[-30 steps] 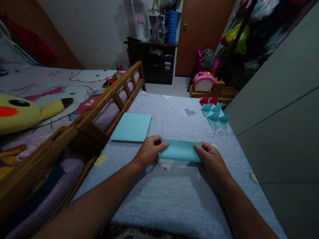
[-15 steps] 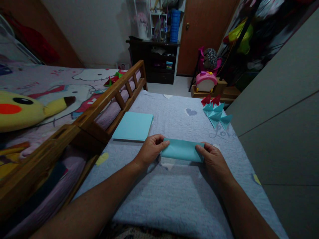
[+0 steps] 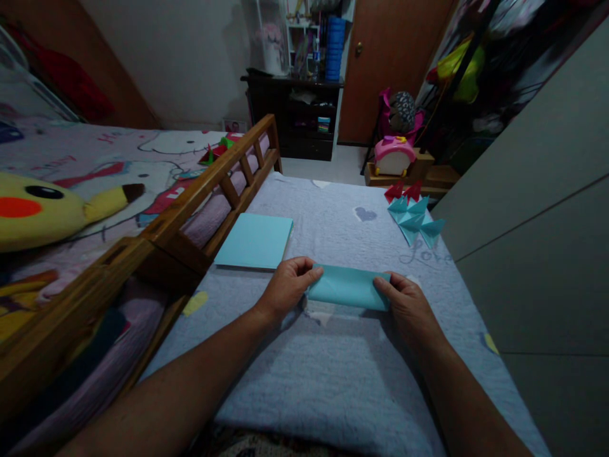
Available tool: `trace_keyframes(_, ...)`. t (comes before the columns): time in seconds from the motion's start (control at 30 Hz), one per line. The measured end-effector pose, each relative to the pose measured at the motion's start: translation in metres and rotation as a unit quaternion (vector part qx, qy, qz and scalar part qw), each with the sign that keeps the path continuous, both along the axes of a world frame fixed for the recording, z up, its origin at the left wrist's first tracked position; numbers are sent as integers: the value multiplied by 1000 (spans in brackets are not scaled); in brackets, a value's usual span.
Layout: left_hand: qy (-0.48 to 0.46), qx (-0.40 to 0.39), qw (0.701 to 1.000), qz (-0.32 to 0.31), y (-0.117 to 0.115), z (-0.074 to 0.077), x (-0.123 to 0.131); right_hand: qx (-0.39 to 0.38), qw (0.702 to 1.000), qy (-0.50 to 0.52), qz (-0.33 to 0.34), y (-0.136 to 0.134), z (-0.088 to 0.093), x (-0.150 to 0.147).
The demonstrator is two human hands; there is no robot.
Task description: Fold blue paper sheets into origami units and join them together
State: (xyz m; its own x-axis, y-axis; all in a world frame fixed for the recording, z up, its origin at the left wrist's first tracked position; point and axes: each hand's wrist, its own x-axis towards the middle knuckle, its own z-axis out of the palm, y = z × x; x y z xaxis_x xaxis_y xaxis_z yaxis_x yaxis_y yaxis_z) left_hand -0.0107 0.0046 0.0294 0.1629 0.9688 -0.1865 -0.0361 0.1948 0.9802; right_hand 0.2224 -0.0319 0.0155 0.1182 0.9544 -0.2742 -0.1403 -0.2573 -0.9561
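A folded sheet of teal paper, long and narrow, is held just above the bed. My left hand pinches its left end, thumb on top. At the other end my right hand grips it between thumb and fingers; the fingers behind the paper are hidden. Beyond my left hand lies a stack of square teal paper. Several folded teal paper pieces stand at the far right of the bed, with red folded paper pieces just behind them.
A pale blue bedsheet covers the surface under my hands. A wooden rail runs along the left, beyond which a yellow plush toy lies on another bed. To the right rises a pale cabinet. A pink toy case stands past the far edge.
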Motion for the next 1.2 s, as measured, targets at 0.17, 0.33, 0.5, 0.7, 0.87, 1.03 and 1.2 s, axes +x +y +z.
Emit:
trace_keyframes(0.17,11,7,1000,4,0,1,-1,-4,1000,6,3,0,1,-1)
trace_keyframes(0.33,17,7,1000,2,0,1,0,-8,1000,1,-3,0,1,-1)
trace_keyframes(0.5,19,9,1000,0,1,-1,0,-2,1000,3,-5,0,0,-1)
trace_keyframes(0.7,34,12,999,6,0,-1,-1,-7,1000,3,-5,-1,0,-1)
trace_keyframes(0.87,49,22,999,2,1,-2,-2,4,1000,-11,-16,0,1,-1)
trace_keyframes(1.03,52,21,998,6,1,-3,-3,14,999,-1,-35,1,-1,-1)
trace_keyframes(1.2,54,17,998,5,1,-3,-3,11,999,4,-38,0,-4,0)
